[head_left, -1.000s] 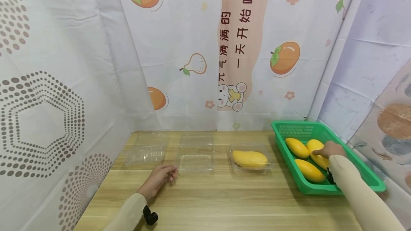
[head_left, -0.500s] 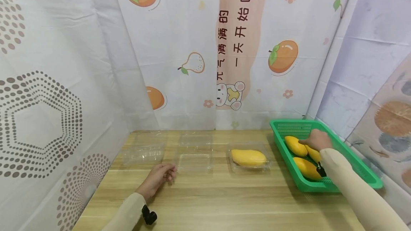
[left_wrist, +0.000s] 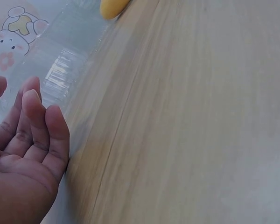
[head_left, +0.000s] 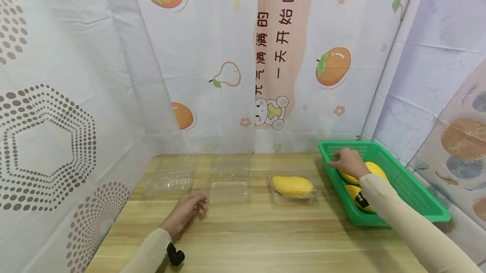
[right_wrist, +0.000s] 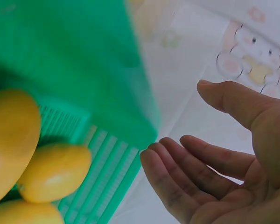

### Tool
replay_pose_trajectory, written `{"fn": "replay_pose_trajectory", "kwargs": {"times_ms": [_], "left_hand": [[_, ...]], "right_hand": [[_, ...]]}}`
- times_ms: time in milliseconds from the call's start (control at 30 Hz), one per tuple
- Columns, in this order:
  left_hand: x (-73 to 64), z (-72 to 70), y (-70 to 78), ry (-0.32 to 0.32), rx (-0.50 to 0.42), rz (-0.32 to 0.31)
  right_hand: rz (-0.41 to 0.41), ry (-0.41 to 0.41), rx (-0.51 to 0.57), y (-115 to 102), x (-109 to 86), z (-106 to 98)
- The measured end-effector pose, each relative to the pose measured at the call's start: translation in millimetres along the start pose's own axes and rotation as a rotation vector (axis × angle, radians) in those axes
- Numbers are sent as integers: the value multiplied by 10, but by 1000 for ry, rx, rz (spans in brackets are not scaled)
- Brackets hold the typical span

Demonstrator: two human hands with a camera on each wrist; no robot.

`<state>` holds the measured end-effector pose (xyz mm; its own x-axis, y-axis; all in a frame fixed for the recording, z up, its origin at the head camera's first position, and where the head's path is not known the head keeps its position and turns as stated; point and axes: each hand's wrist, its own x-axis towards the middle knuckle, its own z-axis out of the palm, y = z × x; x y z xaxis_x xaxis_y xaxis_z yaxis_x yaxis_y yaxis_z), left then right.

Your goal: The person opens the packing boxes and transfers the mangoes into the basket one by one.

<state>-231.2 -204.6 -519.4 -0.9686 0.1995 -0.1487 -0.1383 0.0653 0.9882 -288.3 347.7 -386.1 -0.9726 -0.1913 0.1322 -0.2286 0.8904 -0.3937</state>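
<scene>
My right hand (head_left: 347, 162) is over the back left part of a green basket (head_left: 421, 193), thumb and fingers apart, nothing between them. Three yellow mangoes lie in the basket; one mango (head_left: 376, 169) shows behind the wrist, and the sleeve partly covers the front one. In the right wrist view, the mangoes (right_wrist: 56, 172) are to the left of the fingers. My left hand (head_left: 186, 212) rests on the table with loosely bent fingers, holding nothing. Just beyond its fingertips is a clear plastic box (head_left: 229, 190) with its lid folded back.
Another clear box (head_left: 168, 183) lies at the far left. Between the middle box and the basket, a mango (head_left: 293, 186) sits inside a third clear box (head_left: 314, 199). Printed curtains (head_left: 212, 32) wall off the back and both sides of the wooden table (head_left: 265, 235).
My right hand has lifted off the mangoes and moved left and back across the basket, its fingers spreading. The left hand has stayed in place, and the head view has shifted slightly.
</scene>
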Motion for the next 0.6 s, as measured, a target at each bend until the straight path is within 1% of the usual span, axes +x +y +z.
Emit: {"fn": "replay_pose_trajectory", "kwargs": {"times_ms": [167, 267, 433, 600], "left_hand": [[42, 43, -16, -34, 4, 8], [49, 94, -8, -63, 3, 10], [63, 219, 17, -101, 13, 5], [130, 361, 16, -156, 21, 10]], "right_hand": [[-52, -15, 24, -161, 52, 117], [-86, -14, 27, -292, 50, 161], [-142, -18, 50, -480, 23, 252], [-183, -34, 57, -625, -8, 362]]}}
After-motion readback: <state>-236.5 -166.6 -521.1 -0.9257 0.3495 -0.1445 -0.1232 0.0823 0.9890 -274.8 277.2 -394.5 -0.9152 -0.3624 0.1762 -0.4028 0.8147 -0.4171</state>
